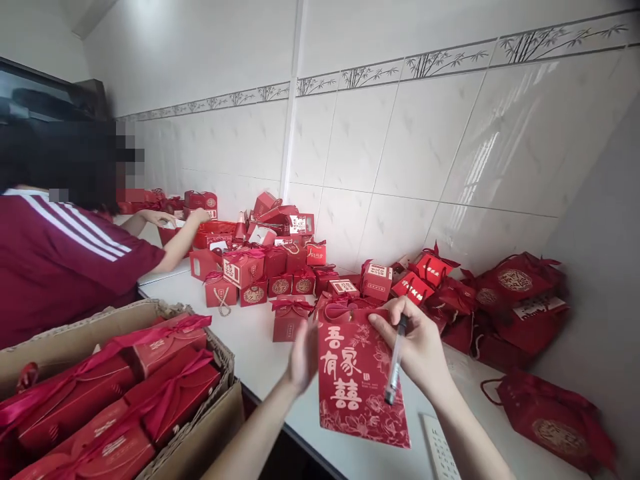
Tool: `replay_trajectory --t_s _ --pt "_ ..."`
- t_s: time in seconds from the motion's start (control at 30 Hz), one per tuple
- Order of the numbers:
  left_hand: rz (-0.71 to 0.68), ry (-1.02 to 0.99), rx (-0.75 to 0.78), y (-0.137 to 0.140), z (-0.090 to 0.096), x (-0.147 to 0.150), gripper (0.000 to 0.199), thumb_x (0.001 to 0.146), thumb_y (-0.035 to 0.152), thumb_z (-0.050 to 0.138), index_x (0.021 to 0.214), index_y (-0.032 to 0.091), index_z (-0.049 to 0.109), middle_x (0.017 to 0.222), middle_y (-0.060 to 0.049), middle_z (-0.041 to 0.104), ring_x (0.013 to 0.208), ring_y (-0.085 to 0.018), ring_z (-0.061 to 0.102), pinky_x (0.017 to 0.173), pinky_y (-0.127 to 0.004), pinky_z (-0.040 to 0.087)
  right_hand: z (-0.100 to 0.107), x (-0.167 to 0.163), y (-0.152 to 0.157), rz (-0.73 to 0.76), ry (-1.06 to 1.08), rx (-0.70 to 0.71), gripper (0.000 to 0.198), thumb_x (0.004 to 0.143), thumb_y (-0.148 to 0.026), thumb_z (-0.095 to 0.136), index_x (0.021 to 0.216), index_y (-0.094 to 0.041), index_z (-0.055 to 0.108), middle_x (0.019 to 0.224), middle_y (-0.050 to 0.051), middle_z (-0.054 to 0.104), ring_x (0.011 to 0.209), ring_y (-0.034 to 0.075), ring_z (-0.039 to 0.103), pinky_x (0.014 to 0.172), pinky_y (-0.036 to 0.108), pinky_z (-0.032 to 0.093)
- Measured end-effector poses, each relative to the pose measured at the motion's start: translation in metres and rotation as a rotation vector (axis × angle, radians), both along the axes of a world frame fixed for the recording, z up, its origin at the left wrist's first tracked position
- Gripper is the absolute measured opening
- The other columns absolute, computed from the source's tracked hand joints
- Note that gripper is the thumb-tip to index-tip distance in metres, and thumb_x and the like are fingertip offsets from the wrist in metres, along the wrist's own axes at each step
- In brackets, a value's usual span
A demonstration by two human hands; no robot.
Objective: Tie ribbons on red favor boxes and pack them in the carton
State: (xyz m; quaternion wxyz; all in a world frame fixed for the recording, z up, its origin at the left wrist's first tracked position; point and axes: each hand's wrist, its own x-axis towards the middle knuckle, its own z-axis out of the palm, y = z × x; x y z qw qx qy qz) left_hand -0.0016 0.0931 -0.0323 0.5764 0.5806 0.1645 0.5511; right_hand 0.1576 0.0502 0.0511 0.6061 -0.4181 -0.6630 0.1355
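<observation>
A flat red paper gift bag (367, 380) with white characters and pale flower prints hangs in front of me over the table, facing me. My right hand (413, 337) pinches its upper right edge between thumb and fingers. The same hand also keeps a clear pen (395, 367) with black ends, which slants down across the bag's right side. At the bag's left edge is my left hand (303, 357), its fingers partly hidden behind the paper. Just beyond the bag's top stands a small red gift box (290, 320) with a ribbon.
Red boxes (253, 267) and bags (520, 287) crowd the white table (250, 333) along the tiled wall. A cardboard carton (225, 353) full of ribboned boxes stands at left. Behind it, a co-worker in maroon (75, 267) handles boxes. A white printed card (440, 447) lies at lower right.
</observation>
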Motion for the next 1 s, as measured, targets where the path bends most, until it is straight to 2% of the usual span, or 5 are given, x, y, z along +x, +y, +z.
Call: replay_trajectory --t_s 0.13,0.23,0.37,0.67,1.0 --pt "0.084 0.226 0.169 -0.014 0.040 -0.043 0.046 0.075 0.053 0.061 0.103 0.017 0.057 0.100 -0.007 0.064 0.093 -0.021 0.059 0.082 -0.033 0.046 -0.004 -0.012 -0.008 0.075 -0.002 -0.007 0.041 0.075 -0.047 0.064 0.063 -0.022 0.035 0.060 -0.003 0.041 0.052 0.013 0.035 0.048 0.023 0.032" --pt "0.309 0.459 0.256 -0.027 0.067 -0.057 0.022 0.082 0.038 0.056 0.084 0.017 0.058 0.083 -0.001 0.062 0.081 -0.015 0.058 0.074 -0.027 0.046 -0.007 -0.020 -0.015 0.144 -0.020 -0.026 0.037 0.077 -0.040 0.064 0.064 -0.022 0.035 0.061 -0.004 0.042 0.052 0.012 0.034 0.048 0.023 0.030" --pt "0.318 0.549 0.292 -0.043 0.087 -0.059 0.019 0.082 0.035 0.053 0.078 0.017 0.055 0.082 0.000 0.060 0.077 -0.013 0.058 0.072 -0.025 0.047 -0.013 -0.030 -0.024 0.258 -0.053 -0.041 0.031 0.081 -0.033 0.061 0.066 -0.021 0.036 0.063 -0.003 0.044 0.054 0.013 0.037 0.050 0.024 0.030" --pt "0.276 0.587 0.370 -0.053 0.093 -0.055 0.013 0.081 0.029 0.057 0.079 0.018 0.050 0.076 0.003 0.053 0.067 -0.008 0.054 0.063 -0.021 0.046 -0.010 -0.034 -0.027 0.316 -0.063 -0.078 0.032 0.081 -0.039 0.062 0.067 -0.021 0.038 0.067 -0.001 0.049 0.056 0.014 0.040 0.051 0.025 0.031" --pt "0.336 0.490 0.356 -0.055 0.090 -0.048 0.021 0.082 0.025 0.054 0.095 0.016 0.067 0.095 -0.005 0.064 0.091 -0.017 0.060 0.080 -0.032 0.050 -0.011 -0.041 -0.033 0.240 -0.239 -0.019 0.024 0.082 -0.032 0.061 0.074 -0.022 0.041 0.075 -0.002 0.054 0.061 0.014 0.047 0.060 0.026 0.038"
